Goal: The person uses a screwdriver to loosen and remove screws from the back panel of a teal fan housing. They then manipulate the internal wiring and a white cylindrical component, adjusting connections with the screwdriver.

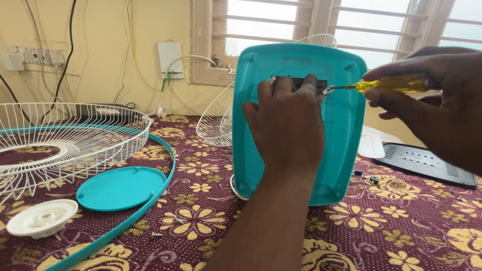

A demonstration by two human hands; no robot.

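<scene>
A teal plastic fan base point(346, 135) stands tilted upright on the floral cloth, its hollow underside facing me. My left hand point(286, 123) presses flat against its middle, fingers on a black bracket point(300, 83) near the top. My right hand point(432, 95) grips a yellow-handled screwdriver point(386, 84), whose metal tip touches the right end of the bracket.
A white wire fan guard point(75, 135) with a teal rim point(125, 221) lies at left, beside a teal round cover point(120, 188) and a white plastic cap point(42, 218). Another wire guard point(216, 120) leans behind the base. A black plate point(424, 163) and loose screws point(369, 178) lie at right.
</scene>
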